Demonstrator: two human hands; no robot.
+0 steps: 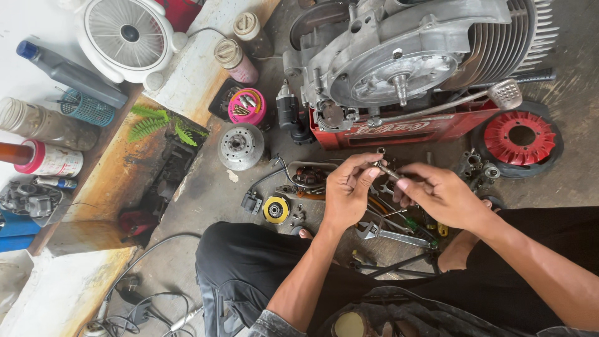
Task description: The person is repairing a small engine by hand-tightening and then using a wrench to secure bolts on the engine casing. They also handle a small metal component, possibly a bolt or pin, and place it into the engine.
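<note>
Pretty cluttered floor here: a big aluminium engine point(405, 56) sits on a red crate point(399, 128) right ahead of the hands, with a chrome kick lever point(437, 107) slanting across the crate's top edge out to its pedal at the right. Off to the right lies a red finned fan wheel point(521, 138), to the left a grey round flywheel point(240, 146) and a pink tub point(246, 106) of small parts. Under the hands is a scatter of tools, including an adjustable wrench point(390, 234) lying nearly flat left-to-right, plus a yellow-and-black disc point(275, 210) near the knee. The left hand point(346, 190) and right hand point(440, 196) meet just in front of the crate, both pinched narrow on a small metal part point(387, 170) held up off the floor above the tool pile. It looks like a short rod or bolt, long axis running diagonally, upper end toward the left hand's fingertips point(372, 167) and lower end toward the right thumb point(405, 183). Too small to tell exactly what it is. Nothing sits between the hands and the engine except that lever.
</note>
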